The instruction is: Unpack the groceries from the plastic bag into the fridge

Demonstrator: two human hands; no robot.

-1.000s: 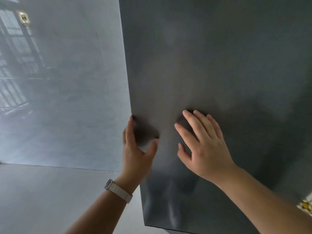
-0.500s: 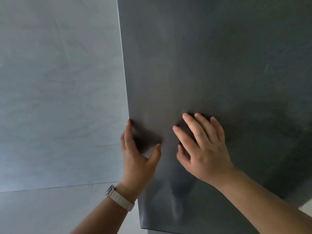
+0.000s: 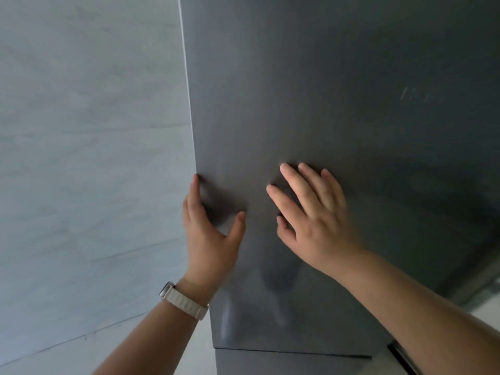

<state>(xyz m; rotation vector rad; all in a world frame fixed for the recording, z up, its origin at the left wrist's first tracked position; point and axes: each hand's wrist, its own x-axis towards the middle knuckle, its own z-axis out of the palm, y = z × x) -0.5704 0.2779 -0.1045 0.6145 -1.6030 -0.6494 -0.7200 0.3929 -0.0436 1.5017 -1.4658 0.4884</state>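
Note:
The dark grey fridge door [image 3: 338, 90] fills the right of the head view. My left hand [image 3: 211, 239], with a white watch band on its wrist, curls its fingers around the door's left edge with the thumb on the front. My right hand [image 3: 316, 220] lies flat on the door's front, fingers spread, just right of the left hand. A seam near the bottom divides this door from a lower door [image 3: 284, 365]. The plastic bag and the groceries are not in view.
A pale grey wall [image 3: 89, 158] stands directly left of the fridge, close to the door's edge. A light floor or lower panel [image 3: 54, 355] shows at the bottom left.
The view has tilted down slightly, so the seam to the lower door now shows. Both hands stay in the same places on the door.

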